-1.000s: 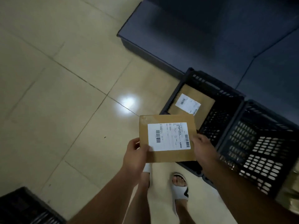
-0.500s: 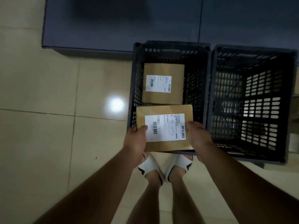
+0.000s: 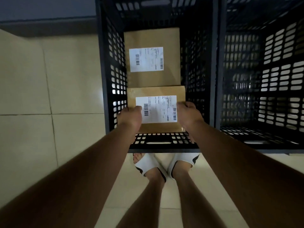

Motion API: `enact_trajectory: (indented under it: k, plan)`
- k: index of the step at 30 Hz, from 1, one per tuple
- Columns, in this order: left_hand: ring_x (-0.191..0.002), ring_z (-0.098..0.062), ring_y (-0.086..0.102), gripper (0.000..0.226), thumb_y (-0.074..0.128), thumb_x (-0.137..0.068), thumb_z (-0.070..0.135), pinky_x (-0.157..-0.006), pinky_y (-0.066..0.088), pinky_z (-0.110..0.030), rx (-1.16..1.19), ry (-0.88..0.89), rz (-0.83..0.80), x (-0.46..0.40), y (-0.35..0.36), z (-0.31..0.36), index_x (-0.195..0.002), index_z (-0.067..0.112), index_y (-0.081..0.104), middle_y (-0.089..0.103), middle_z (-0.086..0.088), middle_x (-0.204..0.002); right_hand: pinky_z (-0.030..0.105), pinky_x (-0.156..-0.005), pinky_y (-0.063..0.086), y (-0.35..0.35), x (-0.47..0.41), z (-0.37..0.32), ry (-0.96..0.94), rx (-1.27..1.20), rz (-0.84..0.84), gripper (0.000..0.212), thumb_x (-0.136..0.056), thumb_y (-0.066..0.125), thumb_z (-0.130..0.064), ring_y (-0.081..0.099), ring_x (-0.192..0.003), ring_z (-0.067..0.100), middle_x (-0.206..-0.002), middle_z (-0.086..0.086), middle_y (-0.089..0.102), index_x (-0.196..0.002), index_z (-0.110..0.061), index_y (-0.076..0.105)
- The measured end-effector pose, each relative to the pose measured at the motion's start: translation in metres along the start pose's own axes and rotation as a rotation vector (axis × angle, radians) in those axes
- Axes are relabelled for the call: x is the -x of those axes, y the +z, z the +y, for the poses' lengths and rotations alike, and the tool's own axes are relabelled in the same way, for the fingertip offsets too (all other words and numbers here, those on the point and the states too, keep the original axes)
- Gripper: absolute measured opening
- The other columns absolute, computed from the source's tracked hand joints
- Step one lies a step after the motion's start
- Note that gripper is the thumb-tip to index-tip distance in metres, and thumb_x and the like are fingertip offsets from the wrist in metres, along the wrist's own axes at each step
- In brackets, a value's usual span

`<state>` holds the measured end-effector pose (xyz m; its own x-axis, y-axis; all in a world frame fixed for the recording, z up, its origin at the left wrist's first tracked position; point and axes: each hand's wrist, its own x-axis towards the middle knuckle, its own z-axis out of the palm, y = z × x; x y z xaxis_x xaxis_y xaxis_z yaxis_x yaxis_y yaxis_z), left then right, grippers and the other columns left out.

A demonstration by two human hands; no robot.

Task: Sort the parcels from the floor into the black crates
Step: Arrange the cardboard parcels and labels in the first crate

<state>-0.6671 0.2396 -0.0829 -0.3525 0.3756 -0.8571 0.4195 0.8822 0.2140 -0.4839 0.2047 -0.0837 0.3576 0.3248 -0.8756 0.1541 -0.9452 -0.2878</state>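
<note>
I hold a flat brown parcel (image 3: 156,92) with a white label inside the left black crate (image 3: 105,66), near its front wall. My left hand (image 3: 130,118) grips the parcel's left edge, thumb on the label. My right hand (image 3: 189,116) grips its right edge. A second brown labelled parcel (image 3: 152,37) lies on the crate bottom just beyond it; the held parcel's far edge overlaps it. The right black crate (image 3: 220,79) stands flush against the left one, and its inside shows no parcel.
Beige floor tiles (image 3: 49,96) spread to the left. A dark low surface (image 3: 41,10) runs behind the crates. My feet in white slippers (image 3: 164,163) stand right at the left crate's front wall.
I have leaned in over the crates. The parcel went from above the crate's front rim down inside the left crate, both hands still on it.
</note>
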Motion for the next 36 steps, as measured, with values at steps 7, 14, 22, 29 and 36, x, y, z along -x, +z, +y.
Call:
enact_trajectory:
  k: [7,14,22,29,36]
  plan:
    - [-0.097,-0.025,0.050,0.058,0.060,-0.093,0.042,-0.083,0.039,-0.035,0.056,0.000,0.062,-0.040,0.025,-0.011,-0.146,0.023,0.042,0.056,-0.005,-0.137,0.037,-0.104,0.044,0.031,-0.044,0.012,0.010,-0.031,-0.031,0.051,-0.098,0.048,-0.041,0.054,-0.124,0.031,-0.136,0.012,0.057,-0.141,-0.013,0.049]
    - [-0.096,-0.023,0.051,0.057,0.063,-0.089,0.040,-0.072,0.037,-0.030,0.101,-0.010,0.088,-0.066,0.027,-0.020,-0.141,0.027,0.045,0.057,-0.001,-0.131,0.039,-0.096,0.050,0.057,-0.055,0.017,-0.011,-0.114,0.022,0.062,-0.088,0.050,-0.043,0.060,-0.107,0.027,-0.131,0.006,0.058,-0.148,-0.030,0.038]
    - [-0.087,-0.015,0.054,0.053,0.068,-0.086,0.034,-0.057,0.035,-0.027,0.096,0.003,0.037,-0.067,0.026,-0.021,-0.134,0.027,0.047,0.054,-0.004,-0.131,0.030,-0.075,0.045,0.063,-0.052,0.022,-0.133,0.145,0.013,0.062,-0.088,0.048,-0.042,0.049,-0.107,0.025,-0.133,0.007,0.042,-0.148,-0.035,0.034]
    - [-0.092,-0.018,0.062,0.045,0.065,-0.091,0.033,-0.068,0.044,-0.029,0.018,0.038,-0.064,-0.052,0.007,0.009,-0.134,0.027,0.053,0.065,0.001,-0.119,0.026,-0.061,0.042,0.039,-0.040,0.005,-0.151,0.252,-0.077,0.056,-0.087,0.052,-0.040,0.056,-0.087,0.018,-0.126,0.002,0.048,-0.141,-0.039,0.037]
    - [-0.116,-0.029,0.061,0.066,0.065,-0.092,0.033,-0.092,0.054,-0.038,-0.121,0.185,-0.109,0.020,-0.009,0.041,-0.152,0.028,0.038,0.058,-0.005,-0.139,0.041,-0.093,0.053,-0.010,0.022,-0.024,-0.187,0.268,-0.039,0.073,-0.090,0.054,-0.044,0.052,-0.122,0.032,-0.150,0.008,0.036,-0.154,-0.036,0.019]
